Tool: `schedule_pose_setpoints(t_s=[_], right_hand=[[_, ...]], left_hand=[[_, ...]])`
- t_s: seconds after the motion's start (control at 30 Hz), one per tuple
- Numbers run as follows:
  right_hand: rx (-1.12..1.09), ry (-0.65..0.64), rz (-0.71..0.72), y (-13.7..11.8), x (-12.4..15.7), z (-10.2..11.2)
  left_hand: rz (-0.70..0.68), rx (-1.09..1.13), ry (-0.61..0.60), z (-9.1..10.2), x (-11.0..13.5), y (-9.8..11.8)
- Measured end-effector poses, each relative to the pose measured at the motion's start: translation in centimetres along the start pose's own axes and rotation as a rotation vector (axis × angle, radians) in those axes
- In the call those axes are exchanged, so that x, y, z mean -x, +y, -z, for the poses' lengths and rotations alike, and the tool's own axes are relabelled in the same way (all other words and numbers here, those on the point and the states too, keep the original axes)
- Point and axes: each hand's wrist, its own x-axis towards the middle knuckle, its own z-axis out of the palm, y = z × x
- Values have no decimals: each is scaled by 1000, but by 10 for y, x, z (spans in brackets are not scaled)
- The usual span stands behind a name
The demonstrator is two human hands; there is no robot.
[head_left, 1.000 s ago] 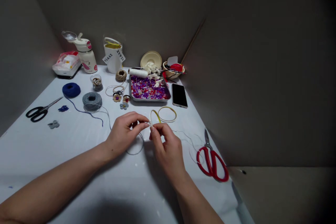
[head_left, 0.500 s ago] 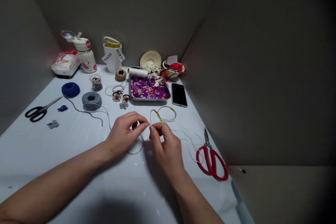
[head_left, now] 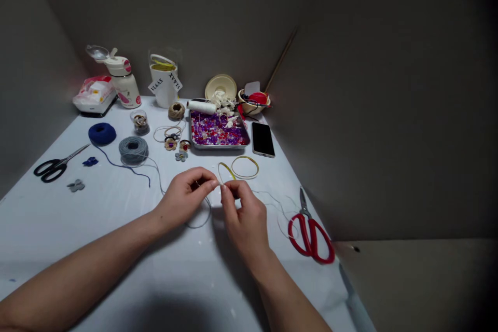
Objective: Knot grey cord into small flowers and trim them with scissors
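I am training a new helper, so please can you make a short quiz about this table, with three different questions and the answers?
1. True or false: the phone lies to the right of the metal tray.
2. Multiple choice: the scissors nearest the right hand have handles of which colour? A black, B red, C blue.
3. Which hand is nearer the grey yarn ball?

Key: 1 true; 2 B; 3 the left hand.
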Motion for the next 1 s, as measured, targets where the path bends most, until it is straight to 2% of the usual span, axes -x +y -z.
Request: schedule_pose_setpoints(t_s=[0.37, 1.0], right_hand=[[10, 26, -3, 4, 0, -2], [-35, 57, -52, 2, 0, 1]], left_hand=[[57, 87, 18, -1, -2, -5], [2, -35, 92, -3, -1, -5]])
